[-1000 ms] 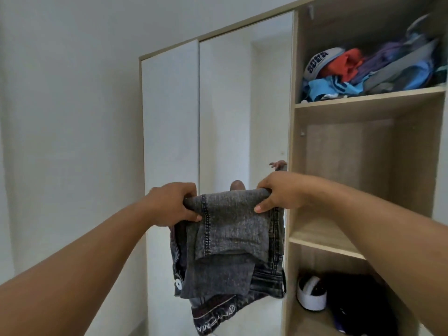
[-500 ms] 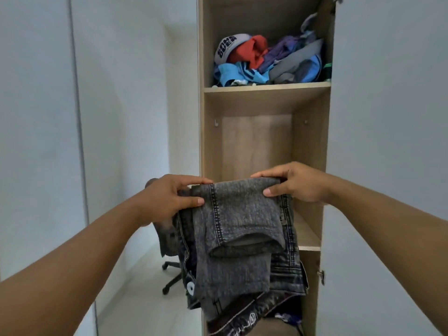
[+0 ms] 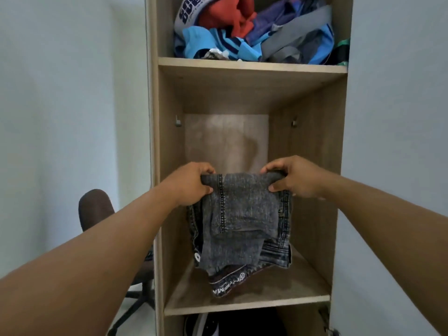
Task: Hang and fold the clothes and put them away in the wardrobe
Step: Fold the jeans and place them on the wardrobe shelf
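A folded pair of grey washed jeans (image 3: 242,214) hangs in front of the wardrobe's middle compartment. My left hand (image 3: 191,184) grips its top left corner and my right hand (image 3: 293,177) grips its top right corner. The lower folds and the dark waistband droop down and touch the wooden middle shelf (image 3: 247,304). The wardrobe (image 3: 167,141) is an open light-wood column with bare side walls and back panel in this compartment.
The upper shelf (image 3: 252,66) holds a loose heap of several clothes (image 3: 254,27) in blue, red, grey and purple. Dark items lie in the compartment below (image 3: 232,323). A brown office chair (image 3: 97,209) shows at the left, seemingly mirrored in the glossy door. A white door panel (image 3: 397,141) flanks the right.
The view has swung to face the open compartment and come closer. Both hands have carried the jeans forward into the middle compartment; the lower folds now reach the shelf.
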